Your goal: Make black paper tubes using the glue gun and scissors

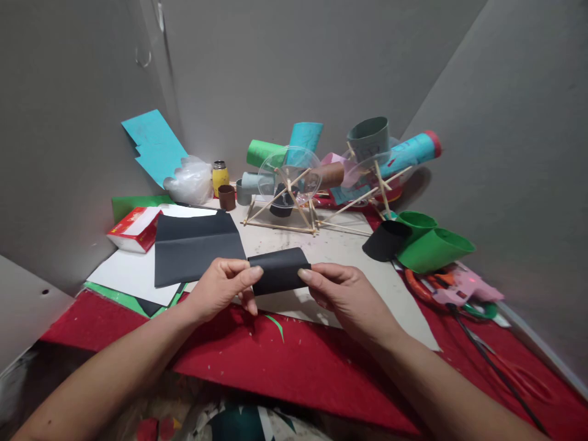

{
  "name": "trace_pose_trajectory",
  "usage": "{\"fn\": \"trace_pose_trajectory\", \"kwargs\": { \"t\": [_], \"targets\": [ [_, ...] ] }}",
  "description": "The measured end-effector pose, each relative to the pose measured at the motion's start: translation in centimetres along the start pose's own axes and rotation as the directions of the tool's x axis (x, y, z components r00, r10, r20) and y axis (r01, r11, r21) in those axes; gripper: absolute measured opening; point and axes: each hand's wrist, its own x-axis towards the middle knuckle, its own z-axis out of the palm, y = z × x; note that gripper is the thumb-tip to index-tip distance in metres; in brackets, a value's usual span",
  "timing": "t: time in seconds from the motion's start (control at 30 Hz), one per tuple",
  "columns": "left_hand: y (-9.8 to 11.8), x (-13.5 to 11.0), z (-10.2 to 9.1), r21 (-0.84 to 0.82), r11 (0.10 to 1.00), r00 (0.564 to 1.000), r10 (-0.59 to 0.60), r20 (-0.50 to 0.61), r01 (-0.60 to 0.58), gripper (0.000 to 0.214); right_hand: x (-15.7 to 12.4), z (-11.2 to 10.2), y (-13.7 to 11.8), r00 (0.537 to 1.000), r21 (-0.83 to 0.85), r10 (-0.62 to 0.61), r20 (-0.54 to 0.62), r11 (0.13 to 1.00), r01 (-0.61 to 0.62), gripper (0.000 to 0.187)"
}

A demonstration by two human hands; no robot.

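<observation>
A small piece of black paper (278,270), curved into a partial roll, hangs just above the grey board (331,251). My left hand (223,288) pinches its left edge between thumb and fingers. My right hand (342,294) pinches its right edge the same way. Both hands are low in the middle of the view, over the red cloth (294,361).
A black paper sheet (195,245) lies left on white paper beside a red-white box (135,228). Behind stands a stick frame (294,208) with clear discs and coloured paper cups. Green cups (434,248), a black cup (386,240) and a pink glue gun (459,291) lie right.
</observation>
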Motion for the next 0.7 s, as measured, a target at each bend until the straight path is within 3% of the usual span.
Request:
{"fn": "trace_pose_trajectory", "kwargs": {
  "t": [0.13, 0.7],
  "targets": [
    [-0.02, -0.05, 0.04, 0.046, 0.998, 0.999, -0.046, -0.028, 0.047, 0.032, -0.07, 0.20, -0.28, 1.000, -0.016, 0.010, -0.003, 1.000, -0.010, 0.038],
    [-0.14, -0.06, 0.05, 0.059, 0.998, 0.999, -0.021, -0.029, 0.023, 0.031, 0.08, 0.05, 0.08, 0.997, 0.099, 0.046, 0.056, 0.994, -0.051, 0.035]
  ]
}}
